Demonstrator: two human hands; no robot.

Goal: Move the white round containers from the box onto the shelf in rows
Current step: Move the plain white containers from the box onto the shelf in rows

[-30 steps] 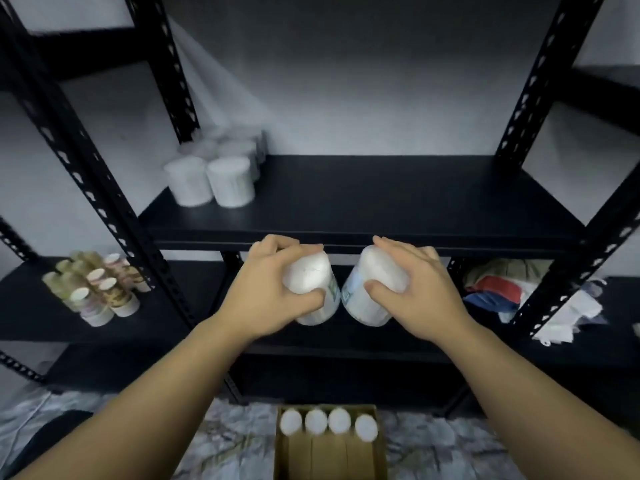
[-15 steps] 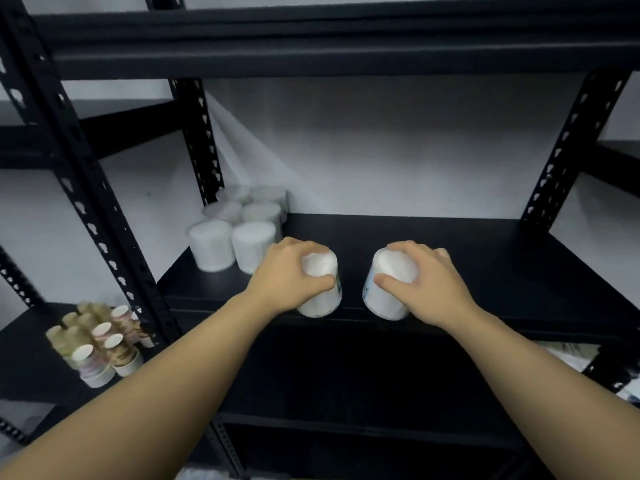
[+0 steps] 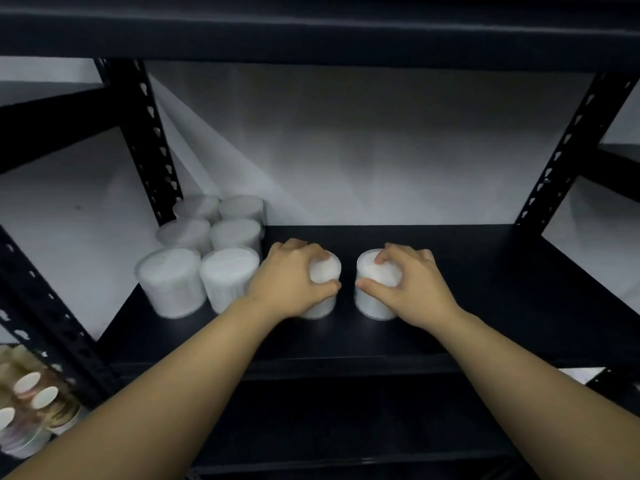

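Two white round containers stand upright on the black shelf [image 3: 485, 306], side by side near its middle. My left hand [image 3: 289, 277] grips the left container [image 3: 325, 271] from above, fingers curled round its top. My right hand [image 3: 412, 284] grips the right container [image 3: 372, 282] the same way. Several more white round containers [image 3: 207, 251] stand in two rows at the shelf's left end, the nearest [image 3: 228, 278] just left of my left hand. The box is out of view.
Black perforated uprights [image 3: 152, 147] frame the shelf at left and right [image 3: 571, 140], and another shelf board [image 3: 311, 26] runs overhead. Small tan jars with white lids [image 3: 31, 407] sit on a lower shelf at bottom left. The shelf's right half is bare.
Both hands lifted the two containers from in front of the shelf edge up and forward, and now hold them standing on the shelf surface. The view rose, and the box dropped out of sight.
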